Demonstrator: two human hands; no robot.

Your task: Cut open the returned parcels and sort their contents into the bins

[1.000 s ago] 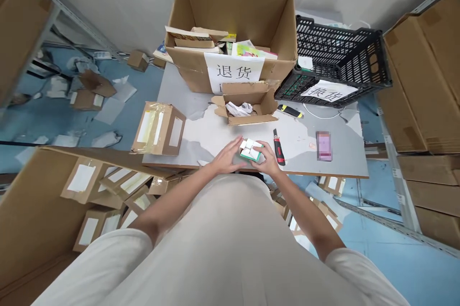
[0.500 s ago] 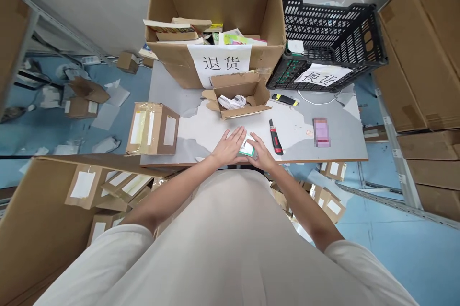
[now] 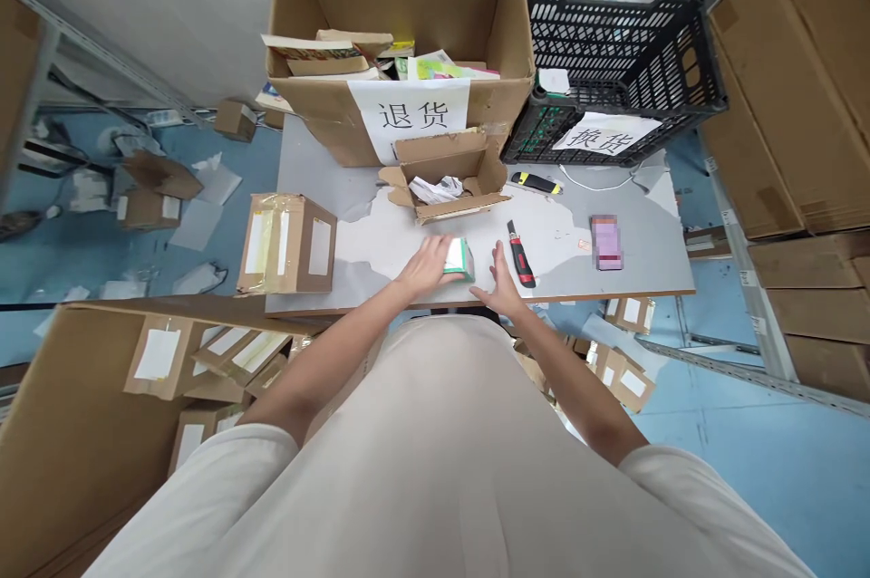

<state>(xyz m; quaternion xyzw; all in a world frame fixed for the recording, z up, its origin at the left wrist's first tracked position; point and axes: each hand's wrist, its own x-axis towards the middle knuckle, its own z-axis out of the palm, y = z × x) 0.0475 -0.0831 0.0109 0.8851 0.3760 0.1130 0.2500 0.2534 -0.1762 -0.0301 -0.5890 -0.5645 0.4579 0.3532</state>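
The left hand (image 3: 428, 264) clasps a small green-and-white rectangular carton (image 3: 459, 259) near the grey-and-white tabletop's (image 3: 381, 238) front edge; the right hand (image 3: 503, 286), fingers spread apart, is beside a red-and-black utility knife (image 3: 521, 257).

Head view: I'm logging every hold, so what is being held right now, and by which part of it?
The small green-and-white box, held around its left side by the left grip. The right grip is open, holding nothing.

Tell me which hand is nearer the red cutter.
Right. The right hand is just left of the red cutter; the left hand is farther left, holding the green and white box.
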